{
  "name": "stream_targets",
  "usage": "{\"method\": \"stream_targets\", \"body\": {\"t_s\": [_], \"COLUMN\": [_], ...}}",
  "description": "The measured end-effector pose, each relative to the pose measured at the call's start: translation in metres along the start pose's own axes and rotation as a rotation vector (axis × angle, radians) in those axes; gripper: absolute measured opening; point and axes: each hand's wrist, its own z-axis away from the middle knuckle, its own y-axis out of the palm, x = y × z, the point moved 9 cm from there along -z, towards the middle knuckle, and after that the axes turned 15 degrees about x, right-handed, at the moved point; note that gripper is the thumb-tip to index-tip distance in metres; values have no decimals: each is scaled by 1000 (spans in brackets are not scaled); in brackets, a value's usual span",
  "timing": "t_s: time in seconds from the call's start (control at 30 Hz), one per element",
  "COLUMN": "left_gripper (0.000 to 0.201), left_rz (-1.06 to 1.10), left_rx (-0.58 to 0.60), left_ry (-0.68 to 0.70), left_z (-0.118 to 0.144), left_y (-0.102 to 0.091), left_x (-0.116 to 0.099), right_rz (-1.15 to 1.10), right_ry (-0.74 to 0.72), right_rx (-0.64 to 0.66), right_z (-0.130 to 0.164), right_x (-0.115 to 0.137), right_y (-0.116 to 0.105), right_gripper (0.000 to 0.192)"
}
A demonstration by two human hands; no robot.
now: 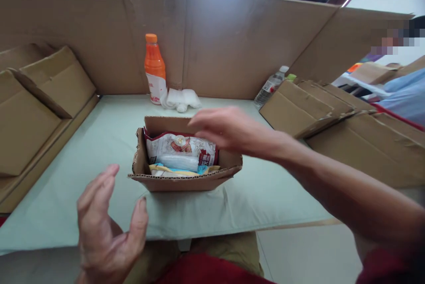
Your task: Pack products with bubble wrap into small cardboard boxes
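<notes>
The right hand (229, 130) reaches in from the lower right of the frame, forearm stretched across the table (83, 160), palm down and fingers loosely extended over the far rim of the small open cardboard box (186, 178) at centre; it grips nothing, and whether the fingertips touch the box flap cannot be told (the hand is blurred). The left hand (108, 226) hovers at lower left, near the box's front corner, palm turned inward, fingers and thumb spread apart, empty. Inside the box lie a red-and-white snack packet (181, 147), a pale wrapped roll (177, 162) in front of it and a yellow-edged packet (159, 170) beneath. Behind, toward upper centre, an orange drink bottle (154, 69) stands upright against the cardboard wall (232, 40), with white crumpled cloth (181, 99) just beside it.
</notes>
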Motion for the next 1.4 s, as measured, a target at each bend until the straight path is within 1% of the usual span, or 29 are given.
{"method": "stream_targets", "body": {"t_s": [0.03,0.07,0.1,0.13,0.17,0.2,0.23,0.27,0.3,0.33,0.37,0.4,0.43,0.5,0.53,0.6,0.67,0.77,0.83,0.87,0.9,0.97,1.03,1.13,1.2,1.23,1.27,1.33,1.4], "left_gripper": [78,71,66,64,64,65,66,67,68,68,67,65,63,60,59,60,58,49,43,41,40,43,46,51,56,60,65,73,68], "left_rz": [43,81,132,202,287,376,460,534,596,644,676,693,699,696,705,755,810,816,710,630,546,429,423,554,658,704,744,789,763], "left_rx": [-12,-22,-21,31,70,96,110,121,128,129,124,116,106,85,85,122,201,350,413,417,406,393,442,488,500,502,513,562,636], "left_ry": [-105,-214,-313,-392,-459,-520,-578,-628,-662,-678,-678,-666,-644,-591,-560,-487,-417,-378,-382,-380,-377,-378,-404,-464,-500,-507,-505,-466,-387], "left_z": [7,17,27,37,47,56,64,69,69,65,56,44,28,-6,-21,-45,-53,-42,-29,-24,-20,-18,-19,-19,-17,-16,-15,-11,-5], "left_y": [1,5,11,25,38,52,65,76,86,93,97,99,101,105,109,125,146,174,180,179,175,169,175,191,205,213,221,239,254], "left_x": [17,34,52,67,81,94,104,112,117,121,122,122,120,112,106,87,65,41,39,41,45,53,60,64,64,62,59,48,33], "right_rz": [-63,-106,-138,-181,-268,-377,-481,-561,-621,-662,-685,-692,-690,-677,-673,-672,-663,-632,-630,-643,-668,-740,-817,-899,-894,-878,-863,-853,-857], "right_ry": [75,177,278,330,355,362,360,350,323,284,255,256,278,352,392,467,543,639,664,653,618,497,371,273,272,293,332,462,637], "right_rx": [-177,-326,-407,-440,-400,-298,-219,-167,-137,-127,-125,-151,-188,-261,-299,-363,-403,-397,-420,-439,-455,-464,-450,-491,-573,-619,-662,-746,-846], "right_z": [30,64,96,123,143,154,160,160,154,142,126,110,96,78,78,97,136,203,237,246,249,238,216,193,196,204,216,254,307], "right_x": [-21,-44,-65,-81,-94,-101,-101,-96,-87,-74,-63,-56,-54,-62,-70,-88,-104,-117,-119,-119,-118,-118,-123,-136,-144,-148,-151,-160,-170], "right_y": [-19,-29,-26,-13,11,46,80,112,138,156,168,171,169,155,148,138,142,168,183,188,191,191,185,174,169,168,170,177,187], "right_gripper": [21,22,22,22,23,26,37,52,63,70,70,66,59,47,43,36,35,49,71,86,101,127,138,141,141,140,138,127,110]}}
